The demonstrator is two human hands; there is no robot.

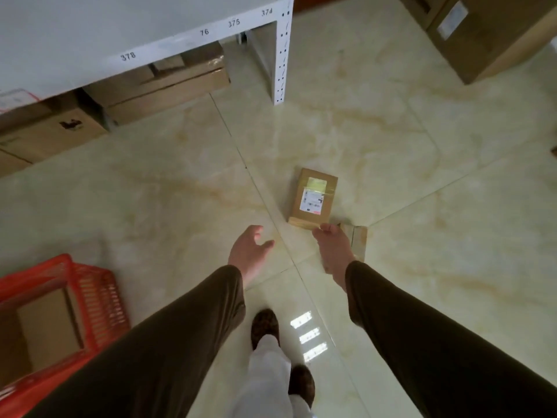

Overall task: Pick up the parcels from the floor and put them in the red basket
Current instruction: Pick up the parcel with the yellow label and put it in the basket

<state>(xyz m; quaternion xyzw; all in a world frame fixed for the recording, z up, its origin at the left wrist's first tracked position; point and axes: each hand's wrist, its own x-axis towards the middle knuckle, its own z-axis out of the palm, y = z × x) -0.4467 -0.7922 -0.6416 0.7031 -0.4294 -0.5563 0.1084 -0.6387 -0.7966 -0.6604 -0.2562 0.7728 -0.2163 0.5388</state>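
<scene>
Down on the glossy, cream marble-patterned floor (391,131) lies a small flat cardboard parcel (313,198), rectangular, with a white printed label and a strip of shiny clear tape across its top face. The right hand (333,247) reaches down to its near edge, fingertips touching the cardboard there, and partly covers a second, smaller cardboard parcel (359,240) lying just beside the first; whether the fingers have closed on either box cannot be told. The left hand (248,251) hangs empty above the tiles, fingers spread and loosely curled. Both arms wear dark, soft-looking sleeves. At the lower left stands the red basket (99,297), plastic with slatted lattice walls, a plain brown box (49,324) already inside it. A white metal shelf (90,34) with numbered edge stands at the upper left, cartons (156,86) beneath it.
</scene>
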